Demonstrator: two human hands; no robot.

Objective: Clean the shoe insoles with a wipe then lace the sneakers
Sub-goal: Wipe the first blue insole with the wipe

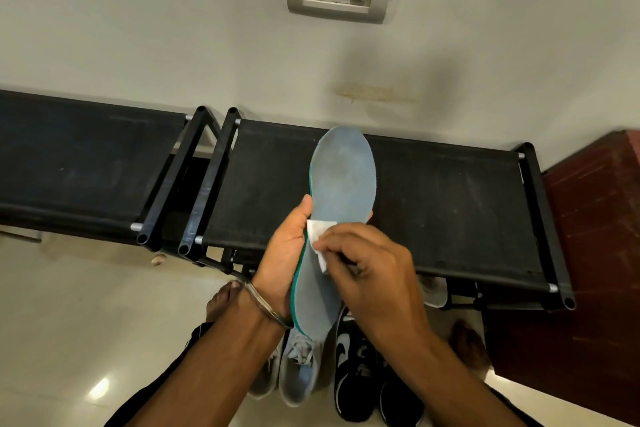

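In the middle, the left hand (282, 253) grips the insole (341, 191); the right hand (372, 267) pinches the wipe (317, 230). Best to rub slowly, heel to toe.

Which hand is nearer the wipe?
Right. The right hand pinches the wipe against the insole; the left hand grips the insole's edge beside it.
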